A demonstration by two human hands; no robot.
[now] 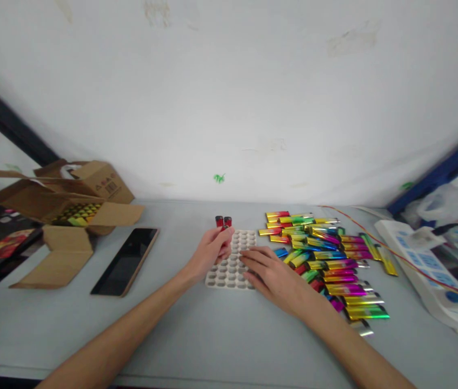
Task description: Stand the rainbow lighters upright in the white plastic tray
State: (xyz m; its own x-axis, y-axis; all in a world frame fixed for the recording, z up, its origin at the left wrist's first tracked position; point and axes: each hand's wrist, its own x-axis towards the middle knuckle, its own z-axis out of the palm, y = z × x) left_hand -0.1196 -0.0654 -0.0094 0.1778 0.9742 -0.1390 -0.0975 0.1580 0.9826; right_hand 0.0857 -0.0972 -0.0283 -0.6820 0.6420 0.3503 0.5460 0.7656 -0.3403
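Note:
My left hand (211, 248) is closed around two red lighters (224, 221), their dark tops pointing up, over the left part of a white tray (232, 282) with rows of round holes. On the tray's right side rests my right hand (265, 270), its fingers apart and reaching over the holes; nothing shows in it. Beside it on the right lies a loose pile of shiny multicoloured lighters (342, 273), partly behind my right hand and forearm.
A dark phone (125, 262) lies left of the tray. Farther left, an open cardboard box (117, 214) holds yellow-green items. A white power strip (431, 275) with a red-yellow wire (364, 232) is at the right. A wall rises behind the table (196, 335).

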